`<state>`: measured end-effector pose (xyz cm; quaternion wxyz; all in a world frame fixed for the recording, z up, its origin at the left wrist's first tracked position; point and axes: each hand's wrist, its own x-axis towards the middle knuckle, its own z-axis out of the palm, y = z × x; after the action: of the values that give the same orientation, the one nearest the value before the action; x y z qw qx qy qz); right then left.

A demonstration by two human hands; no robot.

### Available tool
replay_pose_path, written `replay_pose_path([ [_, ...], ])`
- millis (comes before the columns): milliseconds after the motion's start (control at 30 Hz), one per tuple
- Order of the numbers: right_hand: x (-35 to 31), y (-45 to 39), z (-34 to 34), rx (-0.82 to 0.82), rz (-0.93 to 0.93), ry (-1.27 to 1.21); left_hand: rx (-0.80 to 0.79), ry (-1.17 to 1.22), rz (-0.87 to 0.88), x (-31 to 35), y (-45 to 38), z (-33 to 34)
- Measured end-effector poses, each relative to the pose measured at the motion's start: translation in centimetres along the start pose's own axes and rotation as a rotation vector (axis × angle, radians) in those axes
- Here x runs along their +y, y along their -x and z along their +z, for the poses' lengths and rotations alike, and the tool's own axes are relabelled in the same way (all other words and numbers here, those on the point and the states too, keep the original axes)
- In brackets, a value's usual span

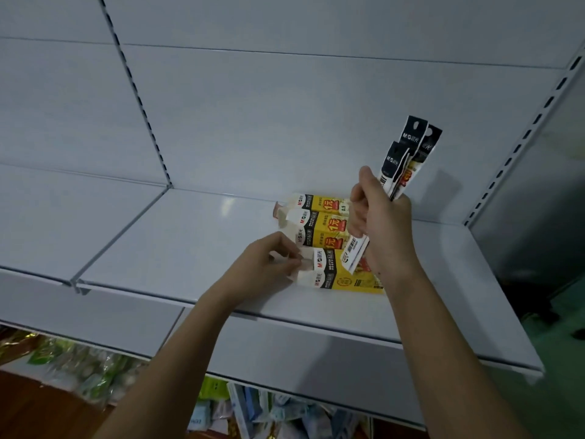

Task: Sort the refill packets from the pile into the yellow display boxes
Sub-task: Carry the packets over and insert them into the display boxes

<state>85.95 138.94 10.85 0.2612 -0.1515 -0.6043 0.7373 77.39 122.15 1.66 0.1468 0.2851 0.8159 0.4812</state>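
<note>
On the pale grey metal shelf [196, 236], four yellow-and-white cardboard display boxes [329, 231] lie side by side. The left hand [266, 264] pinches the nearest box's white end flap. The right hand [380, 223], fist closed, grips a bundle of slim black-topped refill packets [408, 156] upright above them.

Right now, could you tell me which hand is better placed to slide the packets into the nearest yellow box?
The right hand, probably: it already grips the bundle of refill packets just above the boxes. The left hand is busy at the white flap end of the nearest yellow box, seemingly holding it open.
</note>
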Motion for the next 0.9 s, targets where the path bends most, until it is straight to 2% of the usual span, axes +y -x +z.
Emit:
replay_pose_path([
  [133, -0.7, 0.0, -0.1, 0.018, -0.031, -0.083, 0.123, 0.094, 0.096, 0.8, -0.3, -0.8],
  [233, -1.0, -0.2, -0.5, -0.004, -0.024, -0.046, 0.231, 0.150, 0.074, 2.0, -0.6, -1.5],
  [300, -1.2, -0.4, -1.2, -0.025, 0.000, 0.225, 0.189, -0.031, 0.007, 2.2, -0.8, -1.9],
  [400, -0.9, -0.7, -2.6, -0.173, 0.061, 0.751, -0.037, -0.234, -0.203, 2.0, -0.4, -2.0],
  [467, -0.1, -0.8, -3.3, -0.302, 0.077, 0.925, -0.142, -0.294, -0.257, 1.6, -0.2, -1.5],
  [533, 0.6, -0.6, -3.6, -0.434, 0.096, 1.024, -0.109, -0.295, -0.228, 1.5, -0.3, -1.2],
  [600, 1.1, -0.4, -3.4, -0.564, 0.123, 1.100, 0.009, -0.122, -0.195, 1.5, -0.6, -1.3],
  [667, 1.6, -0.2, -3.1, -0.599, 0.080, 1.143, 0.144, 0.103, -0.148, 1.9, -0.9, -1.9],
  [767, 1.4, -0.2, -2.7, -0.412, -0.092, 1.093, 0.346, 0.365, -0.039, 3.6, -1.4, -2.5],
  [833, 0.6, -0.3, -2.5, -0.300, -0.102, 0.881, 0.471, 0.539, 0.031, 5.6, -1.4, -2.7],
  [900, 0.0, -0.2, -2.1, -0.204, -0.094, 0.670, 0.491, 0.649, 0.111, 7.7, -0.9, -2.5],
])
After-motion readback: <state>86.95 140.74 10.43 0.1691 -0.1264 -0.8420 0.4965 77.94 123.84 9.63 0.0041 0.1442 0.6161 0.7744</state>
